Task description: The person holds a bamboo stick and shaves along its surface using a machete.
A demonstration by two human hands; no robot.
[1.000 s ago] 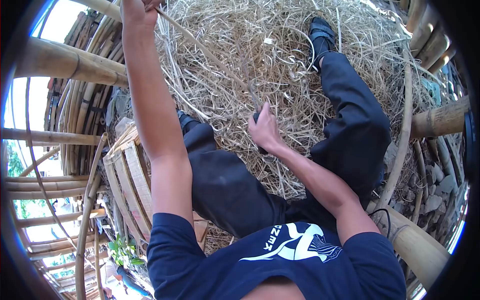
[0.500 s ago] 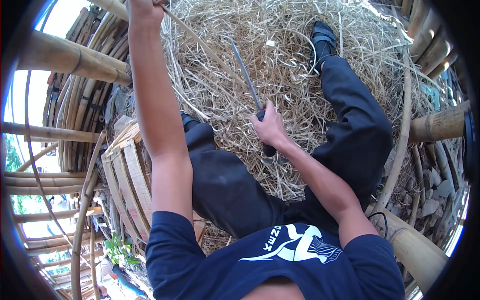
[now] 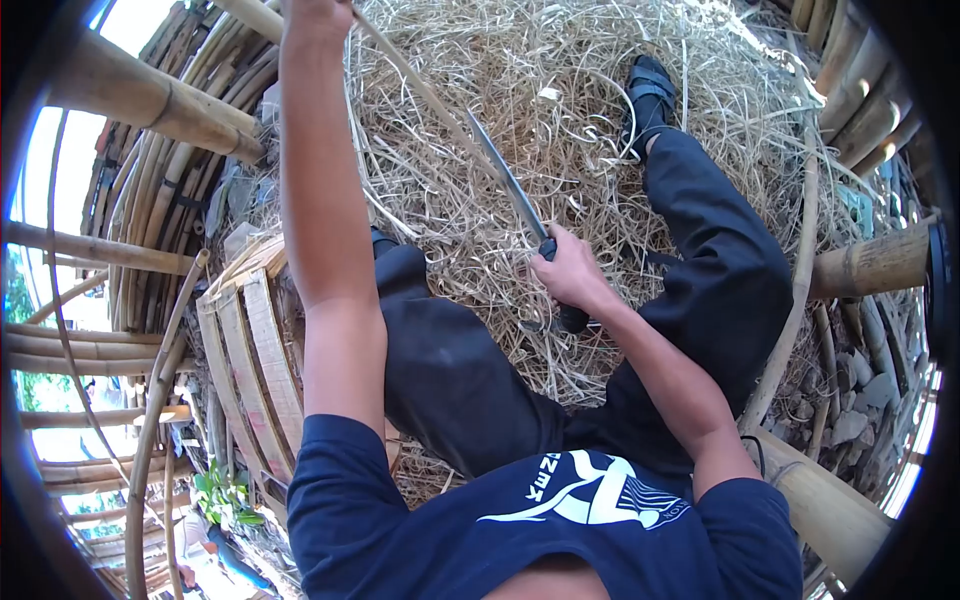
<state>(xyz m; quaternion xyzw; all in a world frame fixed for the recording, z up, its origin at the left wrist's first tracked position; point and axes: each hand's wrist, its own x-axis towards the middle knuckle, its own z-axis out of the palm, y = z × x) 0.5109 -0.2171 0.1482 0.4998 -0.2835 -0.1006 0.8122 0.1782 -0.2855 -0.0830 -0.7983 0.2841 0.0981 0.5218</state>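
My right hand (image 3: 578, 272) is wrapped round the black handle of a long, narrow-bladed knife (image 3: 512, 185), its tip slanting up and left. At the top edge, my left hand (image 3: 320, 18), partly cut off by the frame, grips the end of a thin bamboo strip (image 3: 415, 80). The strip slants down and right to the blade, where the two cross or lie close together. I cannot tell whether they touch. Both are above a thick layer of pale shavings (image 3: 590, 120), between my outstretched legs.
A slatted wooden crate (image 3: 258, 350) stands beside my left leg. Thick bamboo poles (image 3: 150, 105) jut in at left, with another pole (image 3: 870, 262) at right. Stones (image 3: 855, 410) lie at lower right. A person (image 3: 235, 560) is partly visible at lower left, beyond a green plant (image 3: 222, 497).
My right hand has moved down and slightly right with the knife, drawing the blade along with it. My left hand and the strip's end appear slightly farther right; the view has shifted slightly.
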